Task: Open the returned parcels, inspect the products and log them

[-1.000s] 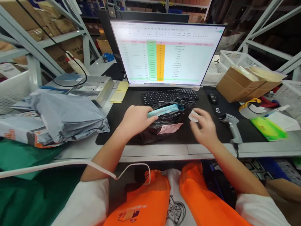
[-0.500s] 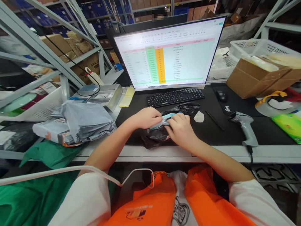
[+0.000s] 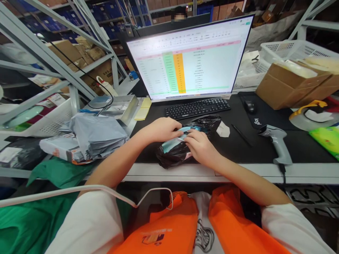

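Note:
A light-blue packet [image 3: 171,144] lies on a crumpled black plastic bag [image 3: 173,159] at the front of the desk. What the packet contains I cannot make out. My left hand [image 3: 166,129] comes in from the left, its thumb and fingers closed on the packet's upper edge. From the right, my right hand [image 3: 199,144] pinches the same packet, fingertips close to those of the left. Loose black plastic spreads beyond both hands toward the keyboard [image 3: 197,108]. Beside the bag is a torn white paper piece [image 3: 223,129].
Behind the keyboard stands a monitor [image 3: 190,60]. To the right are a pen [image 3: 241,135], a barcode scanner [image 3: 277,143], a mouse [image 3: 249,107], a tape roll [image 3: 311,114] and a cardboard box [image 3: 278,86]. Grey mailer bags [image 3: 97,134] are stacked at the left.
More of the light-blue packet shows between my hands, spread out toward the lower left. Both hands have shifted only slightly and keep their grip.

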The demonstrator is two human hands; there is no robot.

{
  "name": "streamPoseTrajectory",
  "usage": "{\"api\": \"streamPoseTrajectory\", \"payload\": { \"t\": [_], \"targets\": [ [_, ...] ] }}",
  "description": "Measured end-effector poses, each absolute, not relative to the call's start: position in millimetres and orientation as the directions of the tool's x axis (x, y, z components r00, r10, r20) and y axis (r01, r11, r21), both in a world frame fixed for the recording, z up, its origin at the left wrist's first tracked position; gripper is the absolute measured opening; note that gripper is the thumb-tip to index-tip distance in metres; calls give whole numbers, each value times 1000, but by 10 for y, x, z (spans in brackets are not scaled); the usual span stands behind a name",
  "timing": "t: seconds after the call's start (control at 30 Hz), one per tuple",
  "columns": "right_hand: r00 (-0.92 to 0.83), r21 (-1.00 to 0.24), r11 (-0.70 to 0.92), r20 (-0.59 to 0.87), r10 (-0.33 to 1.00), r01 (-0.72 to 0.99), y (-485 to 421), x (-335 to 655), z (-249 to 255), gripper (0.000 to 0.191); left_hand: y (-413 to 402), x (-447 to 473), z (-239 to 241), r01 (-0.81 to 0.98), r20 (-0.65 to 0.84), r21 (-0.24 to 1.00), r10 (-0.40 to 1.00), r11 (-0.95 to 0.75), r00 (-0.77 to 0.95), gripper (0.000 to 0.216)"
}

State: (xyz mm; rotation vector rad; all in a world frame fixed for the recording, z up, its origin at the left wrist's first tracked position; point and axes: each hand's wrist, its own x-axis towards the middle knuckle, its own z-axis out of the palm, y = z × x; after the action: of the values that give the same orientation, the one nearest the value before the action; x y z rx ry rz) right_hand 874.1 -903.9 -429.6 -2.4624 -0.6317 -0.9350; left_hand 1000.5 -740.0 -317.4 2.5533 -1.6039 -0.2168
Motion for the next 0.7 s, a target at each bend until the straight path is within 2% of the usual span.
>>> {"api": "streamPoseTrajectory", "payload": {
  "t": [0.17, 0.3, 0.5, 0.7],
  "targets": [
    [634, -105, -893, 740, 224, 438, -9070, 8638, -4359, 13, -7332, 10168, -3266, -853, -105, 363, -926, -375, 362, 43],
    [657, -88, -903, 716, 235, 420, -9101, 8594, -4322, 11, -7291, 10277, -3385, -811, -79, 472, -933, -345, 351, 46],
    [677, -84, -892, 684, 272, 444, -9176, 8594, -4258, 17, -7285, 10411, -3456, -803, 12, 486, -917, -344, 400, 47],
    [616, -32, -800, 657, 435, 599, -9474, 8478, -4246, 27, -7076, 10649, -3444, -796, 107, 436, -854, -420, 510, 45]
  ]
}}
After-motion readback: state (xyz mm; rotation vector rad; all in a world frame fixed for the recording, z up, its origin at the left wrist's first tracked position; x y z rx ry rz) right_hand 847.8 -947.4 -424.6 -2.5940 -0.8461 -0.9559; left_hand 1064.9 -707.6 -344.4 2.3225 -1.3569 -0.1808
